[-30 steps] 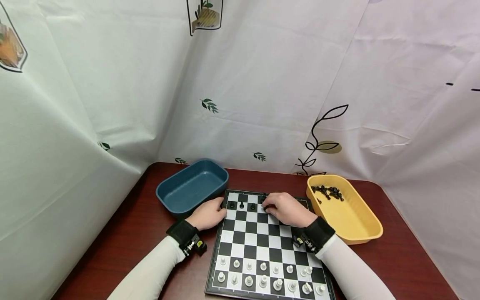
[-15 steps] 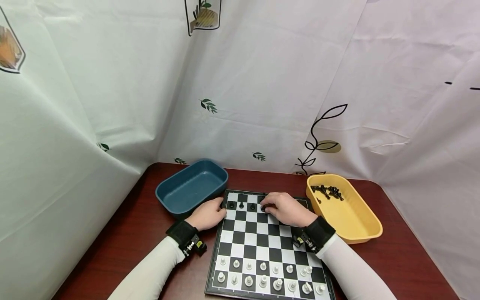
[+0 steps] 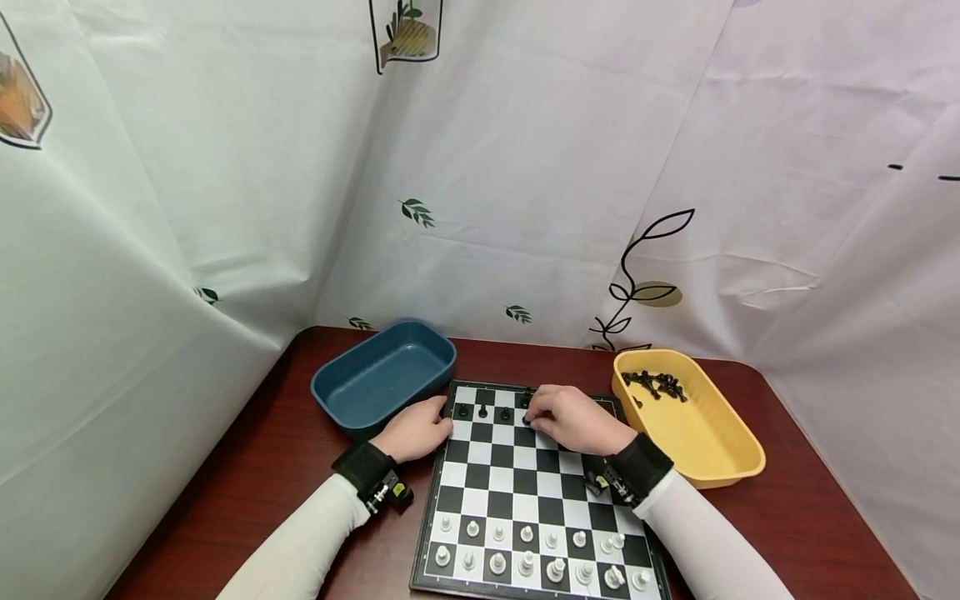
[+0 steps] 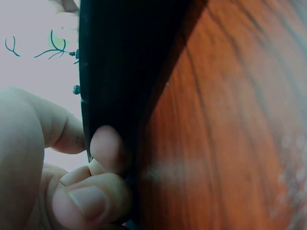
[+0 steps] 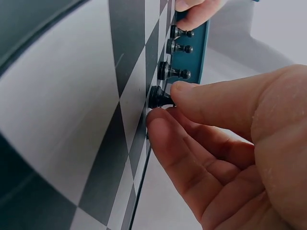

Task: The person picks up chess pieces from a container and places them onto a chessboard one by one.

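From the head view, your right hand (image 3: 573, 419) sits over the far rows of the chessboard (image 3: 525, 492), just as it did a second ago; nothing has shifted, so the black pawn (image 3: 527, 416) is likely being set, not released. Your left hand (image 3: 414, 429) rests at the board's left edge beside the blue tray (image 3: 382, 373); the yellow tray (image 3: 693, 417) holds loose black pieces.

Left wrist view: your fingers (image 4: 108, 148) curl against the dark board edge, steadying it on the counter (image 4: 230, 124).

Right wrist view: thumb and forefinger pinch the pawn (image 5: 158, 97), standing fourth in a row.

Head overlooks; wrists close on chessboard (image 3: 525, 492)
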Action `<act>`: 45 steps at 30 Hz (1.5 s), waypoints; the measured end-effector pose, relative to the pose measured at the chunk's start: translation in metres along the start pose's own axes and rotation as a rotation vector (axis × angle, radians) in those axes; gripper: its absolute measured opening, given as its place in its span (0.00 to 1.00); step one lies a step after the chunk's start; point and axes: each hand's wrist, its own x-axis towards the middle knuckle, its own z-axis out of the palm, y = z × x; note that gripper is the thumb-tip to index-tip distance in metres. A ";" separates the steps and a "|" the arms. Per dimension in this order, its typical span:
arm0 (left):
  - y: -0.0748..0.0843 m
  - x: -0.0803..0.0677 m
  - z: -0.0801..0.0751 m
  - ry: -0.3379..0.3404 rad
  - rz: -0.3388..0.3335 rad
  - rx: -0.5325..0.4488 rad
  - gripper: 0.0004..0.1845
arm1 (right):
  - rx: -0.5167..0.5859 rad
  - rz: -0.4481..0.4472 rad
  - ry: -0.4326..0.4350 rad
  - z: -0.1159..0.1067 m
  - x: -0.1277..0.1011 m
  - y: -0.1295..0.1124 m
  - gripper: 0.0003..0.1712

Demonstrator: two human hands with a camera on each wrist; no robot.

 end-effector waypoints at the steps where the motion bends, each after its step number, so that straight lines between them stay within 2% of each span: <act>1: 0.000 0.000 0.000 0.000 -0.001 0.001 0.20 | -0.004 -0.001 -0.005 0.000 0.000 0.000 0.08; 9: -0.001 0.000 0.001 0.002 0.000 0.003 0.21 | -0.078 -0.034 -0.026 0.001 0.000 0.000 0.07; 16: 0.000 0.000 0.001 0.002 0.002 0.000 0.21 | -0.064 -0.014 -0.037 0.001 -0.001 -0.002 0.08; 22: -0.001 0.000 0.001 0.000 0.002 -0.002 0.22 | -0.046 -0.033 -0.042 0.000 -0.001 -0.004 0.09; 29: 0.000 0.000 0.000 -0.002 0.014 -0.001 0.23 | -0.083 -0.085 -0.070 -0.001 -0.001 -0.005 0.11; 36: 0.000 0.000 0.001 -0.002 0.002 -0.010 0.21 | -0.093 -0.066 -0.106 0.000 -0.002 -0.005 0.12; 45: 0.001 0.000 0.000 0.004 -0.001 -0.003 0.20 | -0.141 -0.076 -0.089 0.001 -0.001 -0.004 0.09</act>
